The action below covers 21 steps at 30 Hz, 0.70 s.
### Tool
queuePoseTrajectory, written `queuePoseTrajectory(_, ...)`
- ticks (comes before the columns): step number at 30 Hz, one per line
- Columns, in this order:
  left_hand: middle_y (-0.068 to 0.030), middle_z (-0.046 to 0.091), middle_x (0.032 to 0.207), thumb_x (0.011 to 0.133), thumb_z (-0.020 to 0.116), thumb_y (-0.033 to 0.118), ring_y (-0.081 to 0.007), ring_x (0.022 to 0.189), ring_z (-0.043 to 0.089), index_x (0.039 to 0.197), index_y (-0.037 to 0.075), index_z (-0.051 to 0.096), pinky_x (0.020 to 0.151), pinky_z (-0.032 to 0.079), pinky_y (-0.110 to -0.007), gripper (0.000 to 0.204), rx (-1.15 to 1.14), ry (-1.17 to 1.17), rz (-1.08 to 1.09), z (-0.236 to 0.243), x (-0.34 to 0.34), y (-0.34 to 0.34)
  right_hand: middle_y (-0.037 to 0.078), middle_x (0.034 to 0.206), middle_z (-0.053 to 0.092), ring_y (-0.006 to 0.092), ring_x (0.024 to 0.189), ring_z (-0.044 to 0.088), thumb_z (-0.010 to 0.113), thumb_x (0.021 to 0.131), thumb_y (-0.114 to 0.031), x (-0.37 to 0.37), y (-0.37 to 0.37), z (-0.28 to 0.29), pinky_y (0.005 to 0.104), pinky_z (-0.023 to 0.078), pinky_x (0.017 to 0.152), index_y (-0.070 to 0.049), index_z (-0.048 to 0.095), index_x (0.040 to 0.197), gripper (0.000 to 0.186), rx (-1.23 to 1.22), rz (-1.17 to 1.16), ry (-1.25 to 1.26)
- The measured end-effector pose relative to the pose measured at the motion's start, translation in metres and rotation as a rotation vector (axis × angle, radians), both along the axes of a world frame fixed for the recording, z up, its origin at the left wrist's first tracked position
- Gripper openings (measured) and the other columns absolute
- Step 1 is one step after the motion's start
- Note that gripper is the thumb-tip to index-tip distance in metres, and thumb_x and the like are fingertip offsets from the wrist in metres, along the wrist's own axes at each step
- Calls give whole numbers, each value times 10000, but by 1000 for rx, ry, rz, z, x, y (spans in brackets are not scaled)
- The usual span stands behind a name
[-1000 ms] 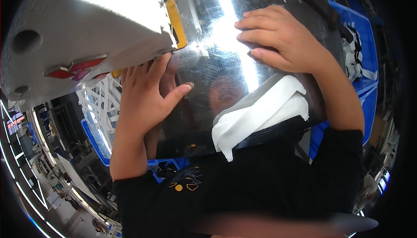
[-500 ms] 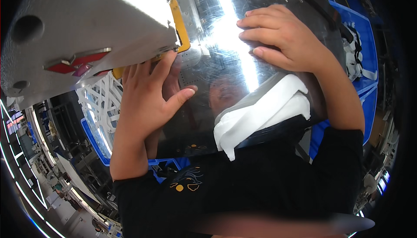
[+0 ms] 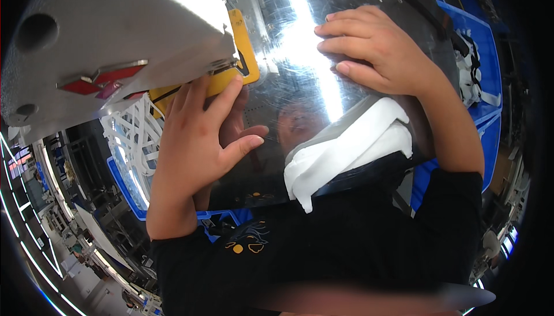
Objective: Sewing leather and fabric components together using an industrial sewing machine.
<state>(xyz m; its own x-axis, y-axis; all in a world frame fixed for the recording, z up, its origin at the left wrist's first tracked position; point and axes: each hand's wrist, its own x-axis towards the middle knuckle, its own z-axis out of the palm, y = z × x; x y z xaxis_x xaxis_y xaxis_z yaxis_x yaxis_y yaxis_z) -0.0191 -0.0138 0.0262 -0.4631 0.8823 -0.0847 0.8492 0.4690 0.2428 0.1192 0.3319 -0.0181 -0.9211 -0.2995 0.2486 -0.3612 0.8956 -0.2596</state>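
Observation:
My left hand [image 3: 193, 137] reaches in from the lower left, fingers stretched forward and thumb spread aside. Its fingertips touch the near edge of a flat yellow frame-like plate [image 3: 247, 56] beneath the grey head of a sewing machine [image 3: 127, 33]; the machine hides part of the plate. On the shiny metal tabletop [image 3: 271, 166] my right hand [image 3: 381, 50] rests palm down with fingers extended, holding nothing. Between the two arms, near the front edge, lies a small stack of curved white fabric pieces [image 3: 346, 148].
A blue bin [image 3: 490, 45] with black and white pieces stands right of the table. Another blue bin [image 3: 124, 183] at the left has white strips [image 3: 135, 134] above it. The machine's bulky head overhangs the left side.
The yellow plate has slid toward me and slightly right, showing more of its surface. My left hand has shifted slightly nearer with it. My right hand and the white pieces stay put.

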Motion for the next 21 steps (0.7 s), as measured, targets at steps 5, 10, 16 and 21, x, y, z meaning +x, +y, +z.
queuePoseTrajectory(5, -255, 496, 1603, 852, 839, 604, -482, 1450, 509, 1512, 155, 692, 1202, 429, -576, 812, -18, -32, -87, 6, 1, 1, 110, 1379, 745, 316, 1407, 617, 682, 1028, -264, 0, 1, 1, 525, 423, 1208, -110, 773, 1187, 239, -3, -2, -15)
queuePoseTrajectory(10, -271, 501, 1609, 858, 818, 621, -484, 1446, 514, 1542, 157, 672, 1213, 423, -562, 839, 6, -43, -118, 4, 6, 8, 111, 1406, 740, 325, 1443, 599, 677, 1031, -258, 1, 0, -1, 535, 406, 1232, -109, 768, 1169, 223, -6, -7, -33)
queuePoseTrajectory(16, -298, 498, 1624, 922, 744, 638, -489, 1482, 486, 1562, 141, 657, 1241, 400, -550, 815, 26, -29, -142, -1, 16, 20, 114, 1085, 720, 291, 1074, 673, 716, 1010, -251, 5, 2, 5, 444, 525, 941, -76, 747, 963, 183, -99, -7, 1)
queuePoseTrajectory(21, -313, 483, 1639, 963, 683, 619, -510, 1490, 467, 1560, 143, 660, 1251, 375, -565, 764, 30, -19, -194, -4, 19, 29, 87, 830, 576, 275, 785, 600, 731, 1000, -238, 7, 2, 5, 422, 485, 713, -64, 689, 813, 258, -156, -9, -70)
